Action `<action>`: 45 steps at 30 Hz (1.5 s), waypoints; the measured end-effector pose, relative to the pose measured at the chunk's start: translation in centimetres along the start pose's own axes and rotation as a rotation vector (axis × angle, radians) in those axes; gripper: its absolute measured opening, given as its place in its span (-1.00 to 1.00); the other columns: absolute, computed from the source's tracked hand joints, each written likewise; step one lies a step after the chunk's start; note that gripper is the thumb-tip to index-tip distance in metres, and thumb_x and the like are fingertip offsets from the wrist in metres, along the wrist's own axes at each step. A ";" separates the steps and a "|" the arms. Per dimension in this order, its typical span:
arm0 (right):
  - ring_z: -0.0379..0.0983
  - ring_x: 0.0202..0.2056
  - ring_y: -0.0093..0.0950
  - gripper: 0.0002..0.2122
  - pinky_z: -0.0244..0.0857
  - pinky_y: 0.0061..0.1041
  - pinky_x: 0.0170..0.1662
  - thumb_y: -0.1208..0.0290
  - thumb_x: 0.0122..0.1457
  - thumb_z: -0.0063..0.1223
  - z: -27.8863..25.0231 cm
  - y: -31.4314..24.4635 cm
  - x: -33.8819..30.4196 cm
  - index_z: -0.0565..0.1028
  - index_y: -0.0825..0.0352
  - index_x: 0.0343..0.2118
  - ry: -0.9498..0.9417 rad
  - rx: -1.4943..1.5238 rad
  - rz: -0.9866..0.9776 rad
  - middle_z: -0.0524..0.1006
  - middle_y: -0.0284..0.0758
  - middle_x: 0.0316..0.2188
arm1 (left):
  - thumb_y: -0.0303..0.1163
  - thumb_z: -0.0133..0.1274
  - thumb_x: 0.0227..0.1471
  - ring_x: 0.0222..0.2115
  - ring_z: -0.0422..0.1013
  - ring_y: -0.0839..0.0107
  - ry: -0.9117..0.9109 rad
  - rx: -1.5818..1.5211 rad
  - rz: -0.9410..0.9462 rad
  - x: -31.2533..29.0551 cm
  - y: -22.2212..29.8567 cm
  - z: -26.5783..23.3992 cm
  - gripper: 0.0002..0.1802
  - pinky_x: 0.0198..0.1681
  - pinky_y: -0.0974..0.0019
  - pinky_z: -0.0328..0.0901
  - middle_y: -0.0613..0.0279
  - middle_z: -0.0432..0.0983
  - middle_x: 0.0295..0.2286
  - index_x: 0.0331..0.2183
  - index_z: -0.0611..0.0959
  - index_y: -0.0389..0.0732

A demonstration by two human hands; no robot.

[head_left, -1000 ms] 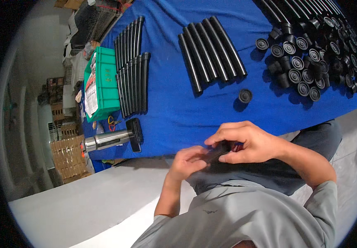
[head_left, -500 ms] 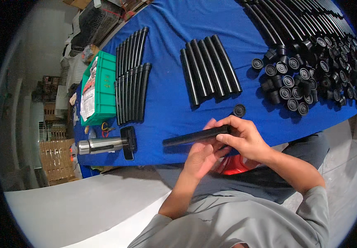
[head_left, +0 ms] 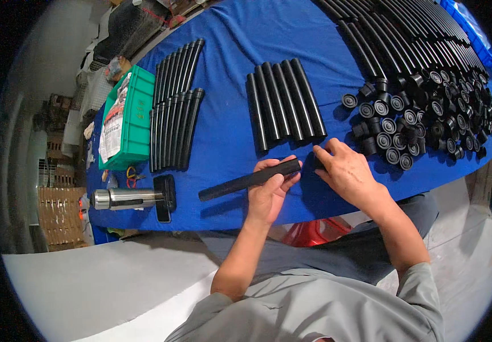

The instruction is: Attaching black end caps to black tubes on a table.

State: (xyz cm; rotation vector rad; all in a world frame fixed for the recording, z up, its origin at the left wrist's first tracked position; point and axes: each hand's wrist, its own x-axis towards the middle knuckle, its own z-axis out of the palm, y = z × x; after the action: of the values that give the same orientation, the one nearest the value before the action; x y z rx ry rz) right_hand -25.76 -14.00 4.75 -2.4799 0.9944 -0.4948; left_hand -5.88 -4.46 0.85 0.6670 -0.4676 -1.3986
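R hand [head_left: 347, 172] moved off blk tube [head_left: 232, 186], grip unclear; L hand [head_left: 265, 196] grasps it; printed paper [head_left: 113, 126] at grn crate [head_left: 137, 122].

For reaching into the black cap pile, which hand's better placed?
Probably the right hand: it's nearer the cap pile, though its grip is partly hidden; the left hand holds a black tube.

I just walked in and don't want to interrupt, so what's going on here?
Someone in a grey shirt sits at a blue-covered table. Their left hand holds a black tube; their right hand is just past its right end, fingertips at something dark, mostly hidden. Ahead lies a row of black tubes, with a heap of black caps to the right and a green crate to the left.
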 end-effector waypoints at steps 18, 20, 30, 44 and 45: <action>0.48 -0.24 -0.65 -0.65 0.38 -0.62 -0.11 0.59 0.15 0.15 1.9 -0.9 -0.1 0.41 0.40 0.01 -0.119 1.491 0.368 0.51 -0.37 -0.21 | -0.58 0.17 0.00 0.02 0.42 0.08 0.052 -0.025 0.000 0.0 0.1 0.1 -0.63 0.08 0.03 0.41 -0.11 0.48 -0.04 -0.10 0.53 -0.21; 0.47 -0.28 -0.66 -0.67 0.34 -0.66 -0.16 0.56 0.16 0.16 1.8 -1.0 0.0 0.44 0.41 0.00 -0.118 1.338 0.352 0.52 -0.38 -0.20 | -0.58 0.17 0.00 0.01 0.43 0.09 0.063 -0.021 0.004 -0.2 0.2 0.0 -0.63 0.08 0.04 0.42 -0.13 0.48 -0.04 -0.10 0.54 -0.23; 0.48 -0.22 -0.47 -0.67 0.36 -0.52 -0.17 0.46 0.14 0.18 0.5 -1.7 0.1 0.48 0.46 -0.04 -0.066 0.926 0.135 0.51 -0.20 -0.21 | -0.61 0.15 0.02 -0.05 0.48 0.14 0.079 -0.033 0.001 -0.6 0.2 0.2 -0.67 0.01 0.10 0.47 -0.14 0.51 -0.08 -0.11 0.58 -0.28; 0.51 -0.15 -0.39 -0.64 0.41 -0.47 -0.11 0.47 0.13 0.19 0.4 -2.1 0.3 0.46 0.43 -0.01 -0.035 0.849 0.072 0.50 -0.18 -0.15 | -0.58 0.16 0.01 -0.07 0.49 0.13 0.133 -0.027 0.010 -0.6 0.2 0.3 -0.69 0.03 0.04 0.45 -0.11 0.53 -0.10 -0.14 0.58 -0.29; 0.51 -0.15 -0.39 -0.64 0.41 -0.47 -0.11 0.47 0.13 0.19 0.5 -2.2 0.4 0.46 0.43 -0.01 -0.029 0.849 0.069 0.50 -0.18 -0.15 | -0.54 0.19 0.01 -0.07 0.49 0.14 0.136 -0.012 0.007 -0.7 0.3 0.3 -0.68 0.03 0.05 0.45 -0.09 0.53 -0.11 -0.13 0.58 -0.30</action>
State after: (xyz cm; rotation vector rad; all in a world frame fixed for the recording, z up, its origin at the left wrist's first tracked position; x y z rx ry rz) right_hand -23.96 -12.69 5.49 -1.6809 0.6549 -0.6803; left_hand -5.91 -3.81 1.29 0.7440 -0.3535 -1.3386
